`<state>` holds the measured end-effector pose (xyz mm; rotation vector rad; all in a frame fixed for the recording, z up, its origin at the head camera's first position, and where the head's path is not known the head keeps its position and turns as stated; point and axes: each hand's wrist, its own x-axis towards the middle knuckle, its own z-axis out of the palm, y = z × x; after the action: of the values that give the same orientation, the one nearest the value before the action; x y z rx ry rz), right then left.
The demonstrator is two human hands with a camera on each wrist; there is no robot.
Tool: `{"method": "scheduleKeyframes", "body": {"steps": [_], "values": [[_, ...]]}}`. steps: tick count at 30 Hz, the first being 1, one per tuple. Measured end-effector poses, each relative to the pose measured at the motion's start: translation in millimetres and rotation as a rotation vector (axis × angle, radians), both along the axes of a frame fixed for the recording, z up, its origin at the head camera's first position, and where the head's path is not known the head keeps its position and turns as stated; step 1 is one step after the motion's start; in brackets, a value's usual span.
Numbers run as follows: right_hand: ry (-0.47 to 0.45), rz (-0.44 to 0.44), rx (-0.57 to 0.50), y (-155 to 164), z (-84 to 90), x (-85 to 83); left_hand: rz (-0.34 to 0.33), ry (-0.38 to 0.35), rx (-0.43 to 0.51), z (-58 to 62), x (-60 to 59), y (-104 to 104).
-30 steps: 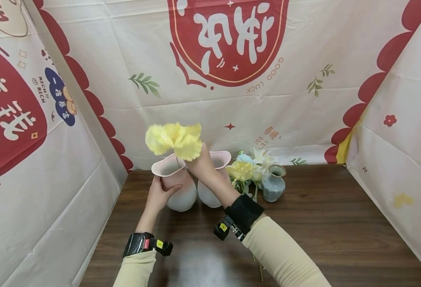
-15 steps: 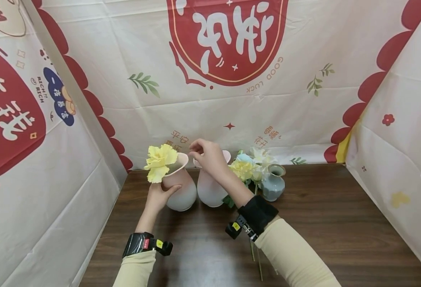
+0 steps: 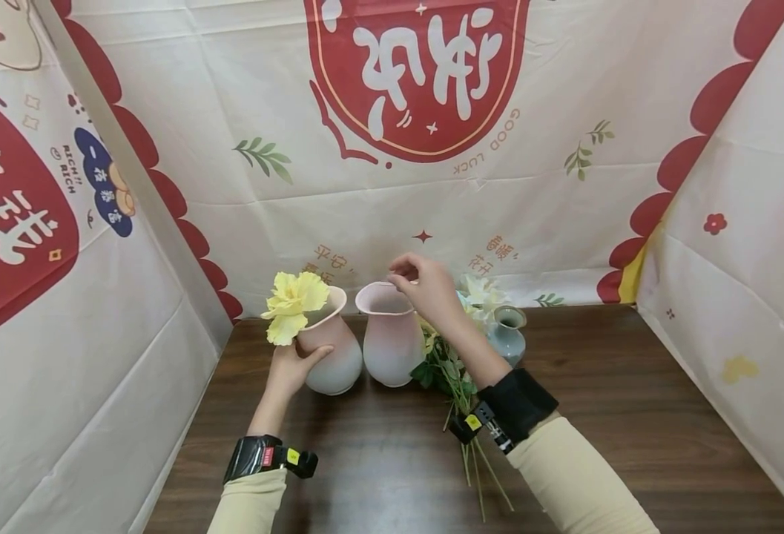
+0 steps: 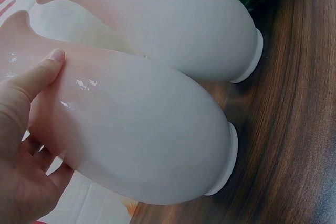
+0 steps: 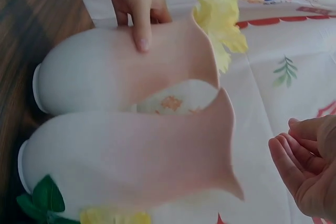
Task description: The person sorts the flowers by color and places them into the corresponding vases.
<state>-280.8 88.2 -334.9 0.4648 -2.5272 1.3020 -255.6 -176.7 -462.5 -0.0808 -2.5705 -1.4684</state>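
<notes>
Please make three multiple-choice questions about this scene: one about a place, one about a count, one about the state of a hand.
1. Where is the yellow flower?
A. in the left pink vase
B. in the blue vase
C. on the table

2. How many pink vases stand on the table?
A. one
B. two
C. three

3. What does the left hand do?
A. hangs idle
B. grips the left pink vase
C. pinches a stem

Answers: 1 A, the bloom hangs over its rim. 2 B, two stand side by side. 3 B, fingers wrap its neck.
</notes>
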Motion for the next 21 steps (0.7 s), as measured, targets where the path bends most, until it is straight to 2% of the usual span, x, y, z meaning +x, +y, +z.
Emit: {"method": "scheduleKeyframes", "body": {"steps": [5,10,17,21], "values": [[-0.01,-0.066,0.0,29.6,-5.0,7.0,0.0,0.007,0.0,-1.2,-0.5,-0.2],[-0.049,-0.096,0.003,57.7,-16.3,22.8,0.004,0.005,-0.006,-1.4,0.0,-1.6],[-0.183,-0.098,0.021,83.9,-48.3,39.5,0.001,0.018,-0.008,-2.2,-0.7,-1.9],[-0.221,-0.086,0.031,91.8,-71.1,44.0,-0.001,0.018,-0.004,-3.0,-1.9,-1.5]]}}
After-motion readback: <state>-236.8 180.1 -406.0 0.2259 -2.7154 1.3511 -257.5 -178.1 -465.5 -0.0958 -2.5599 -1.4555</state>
